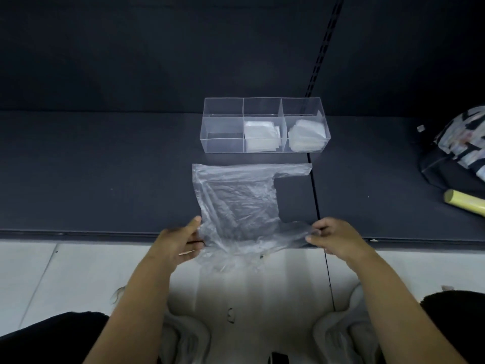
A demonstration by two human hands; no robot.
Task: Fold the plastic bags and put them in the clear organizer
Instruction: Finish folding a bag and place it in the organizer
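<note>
A clear plastic bag (236,203) lies spread flat on the dark shelf (105,174), its near edge hanging over the shelf's front. My left hand (181,240) pinches its near left corner. My right hand (333,239) pinches the near handle strip on the right. The far handle strip reaches right, just before the clear organizer (223,143). The organizer has three compartments: folded bags (259,134) fill the middle one, more folded bags (307,135) the right one, and the left one holds nothing.
A patterned black bag (456,151) and a yellowish roll (464,202) lie at the shelf's right end. A slotted upright (324,46) runs up the dark back wall. Below the shelf edge is pale floor, with my knees at both lower corners.
</note>
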